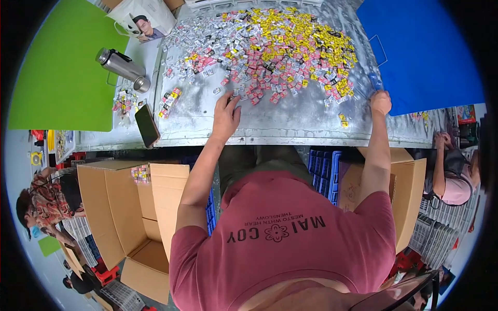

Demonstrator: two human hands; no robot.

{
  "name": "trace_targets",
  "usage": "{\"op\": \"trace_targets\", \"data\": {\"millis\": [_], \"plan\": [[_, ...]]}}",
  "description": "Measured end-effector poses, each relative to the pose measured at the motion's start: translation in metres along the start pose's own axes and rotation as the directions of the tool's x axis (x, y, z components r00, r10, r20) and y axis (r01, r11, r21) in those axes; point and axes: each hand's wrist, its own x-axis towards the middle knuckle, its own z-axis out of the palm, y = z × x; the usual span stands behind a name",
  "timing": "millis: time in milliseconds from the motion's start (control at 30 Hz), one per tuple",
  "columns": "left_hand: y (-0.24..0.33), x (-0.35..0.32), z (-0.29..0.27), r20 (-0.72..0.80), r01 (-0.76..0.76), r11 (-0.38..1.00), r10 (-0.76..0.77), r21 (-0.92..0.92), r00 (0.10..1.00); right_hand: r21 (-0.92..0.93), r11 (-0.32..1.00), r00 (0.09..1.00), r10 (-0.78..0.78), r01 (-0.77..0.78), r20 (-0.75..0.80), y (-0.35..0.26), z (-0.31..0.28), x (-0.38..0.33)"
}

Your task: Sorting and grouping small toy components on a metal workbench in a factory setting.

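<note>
A pale metal table (192,124) spans the upper part of my view, flanked by a green panel (67,72) on the left and a blue panel (425,52) on the right. Small packets (280,57) spread across its middle: mostly white at the upper left, yellow at the upper right and pink toward the near side.

I see the left hand (226,115) at the near edge of that spread, fingers bent and pointing at the packets; I cannot tell whether it pinches one. The right hand (381,102) is curled closed around the lower end of a bluish strip (375,81), beside the blue panel's edge and right of the packets.

On the left I make out a steel flask (122,65) lying tilted, a dark phone (147,126) by the near edge and a white bag (142,20) farther back. Below the table, an open carton (116,207) stands left of the person and blue crates (324,173) show at the right. Co-workers (46,202) appear at both sides.
</note>
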Motion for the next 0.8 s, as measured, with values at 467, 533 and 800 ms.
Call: {"op": "trace_targets", "data": {"millis": [467,533,800], "plan": [[-0.003,0.007,-0.01,-0.115,0.077,0.995,-0.084,-0.057,0.99,-0.053,0.996,0.996,-0.064,0.067,0.055,-0.007,0.003,0.008],[-0.018,0.02,-0.014,-0.228,0.079,0.995,-0.062,0.066,0.972,-0.043,0.996,0.993,-0.076,0.08,0.091,-0.008,0.002,0.008],[-0.097,0.087,-0.016,-0.331,0.369,0.848,-0.248,0.381,0.91,0.059,0.998,0.997,0.013,-0.018,0.082,-0.005,-0.008,0.005]]}}
